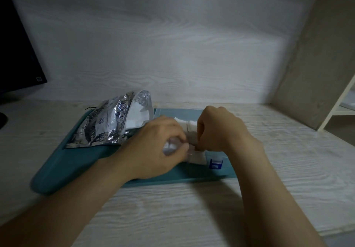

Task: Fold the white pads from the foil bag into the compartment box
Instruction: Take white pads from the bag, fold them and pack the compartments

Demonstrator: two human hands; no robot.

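Leaning over the clear compartment box [223,157], both hands block most of it from view. The left hand [161,143] curls its fingers round one end of a white pad [192,138], and the right hand [217,129] pinches the other (blur hides the fingertips). The foil bag [107,125] lies open just left on the teal tray [76,162], with a dark monitor [17,54] beyond.

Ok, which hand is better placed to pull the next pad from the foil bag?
Probably left: the left hand lies beside the open foil bag, while the right hand is over the compartment box, farther from it.
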